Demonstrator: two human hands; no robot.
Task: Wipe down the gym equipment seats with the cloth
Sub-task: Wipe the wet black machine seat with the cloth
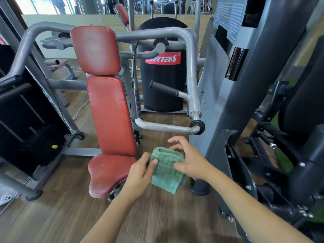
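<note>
Zero wiping apparent yet: pinching folded green cloth (166, 171) in left grip (140, 172) and right grip (191, 160), just beside red seat (107, 174), with whole job seemingly left

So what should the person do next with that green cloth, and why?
Probably bring the green cloth down and left onto the red seat pad and start wiping. The left hand and right hand hold it folded in the air, touching no pad yet.
</note>
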